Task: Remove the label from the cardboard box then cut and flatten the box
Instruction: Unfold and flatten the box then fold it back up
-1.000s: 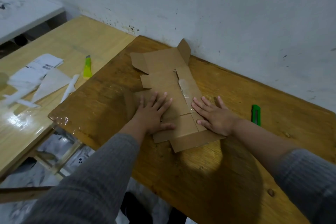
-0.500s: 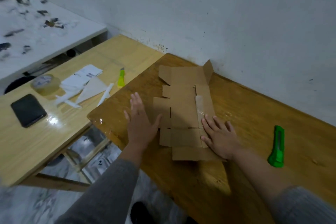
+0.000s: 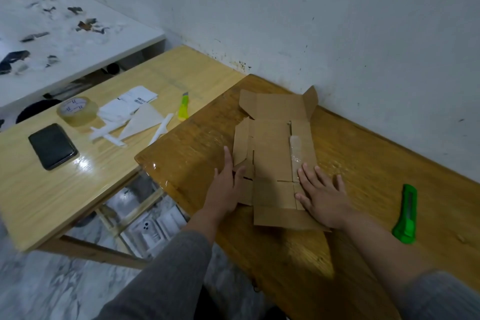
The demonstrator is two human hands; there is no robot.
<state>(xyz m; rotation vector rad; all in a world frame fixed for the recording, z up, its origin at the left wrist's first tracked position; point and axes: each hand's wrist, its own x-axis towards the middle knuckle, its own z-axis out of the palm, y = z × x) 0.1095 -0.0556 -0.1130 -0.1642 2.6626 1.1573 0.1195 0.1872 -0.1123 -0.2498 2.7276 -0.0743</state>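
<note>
On the dark table, against the wall, the cut box lies nearly flat, its long axis running from the person toward the wall. Right hand presses the box's near right panel, fingers spread flat. Left hand, fingers straight, touches the box's raised left flap; half a second ago it hovered clear of the cardboard. Right of the box lies a green cutter; left, peeled labels.
</note>
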